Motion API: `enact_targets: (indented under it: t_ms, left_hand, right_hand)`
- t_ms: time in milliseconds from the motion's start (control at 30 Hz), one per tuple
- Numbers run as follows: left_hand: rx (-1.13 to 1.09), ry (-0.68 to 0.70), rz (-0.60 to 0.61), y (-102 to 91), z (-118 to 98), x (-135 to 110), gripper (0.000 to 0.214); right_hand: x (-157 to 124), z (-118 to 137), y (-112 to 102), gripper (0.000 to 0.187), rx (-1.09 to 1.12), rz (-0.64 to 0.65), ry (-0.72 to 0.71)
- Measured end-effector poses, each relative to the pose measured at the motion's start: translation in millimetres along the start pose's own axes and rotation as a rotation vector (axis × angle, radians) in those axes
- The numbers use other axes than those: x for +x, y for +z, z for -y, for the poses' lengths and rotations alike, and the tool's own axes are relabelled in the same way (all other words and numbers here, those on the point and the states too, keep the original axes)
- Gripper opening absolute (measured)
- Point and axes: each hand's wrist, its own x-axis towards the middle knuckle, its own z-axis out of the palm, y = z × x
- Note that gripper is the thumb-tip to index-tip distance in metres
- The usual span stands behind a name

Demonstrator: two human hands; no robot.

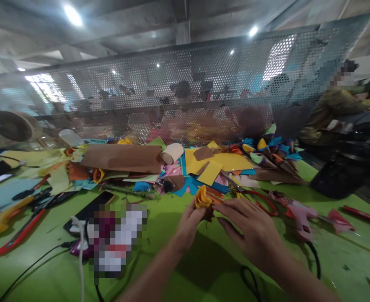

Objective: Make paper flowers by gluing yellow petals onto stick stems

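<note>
My left hand (189, 224) is closed around the base of a rolled yellow-orange paper flower (203, 197), holding it upright over the green table (178, 268). My right hand (250, 228) lies just right of the flower with its fingers stretched out and spread, fingertips close to the flower's orange edge. Whether they touch it I cannot tell.
A heap of coloured paper scraps (203, 165) and brown paper (122, 157) lies behind. Red-handled scissors (254, 197) and a pink glue gun (299, 214) sit right. A phone (89, 209), cables and more tools lie left. A perforated metal screen (185, 96) stands behind; another person (335, 105) sits far right.
</note>
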Motion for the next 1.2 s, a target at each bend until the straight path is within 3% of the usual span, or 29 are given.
enact_targets:
  t_ms: [1200]
  left_hand:
    - [0.010,0.016,0.026,-4.6,7.8,-1.3,0.045]
  right_hand:
    - [4.7,2.9,-3.0,0.024,-0.106,0.021,-0.041]
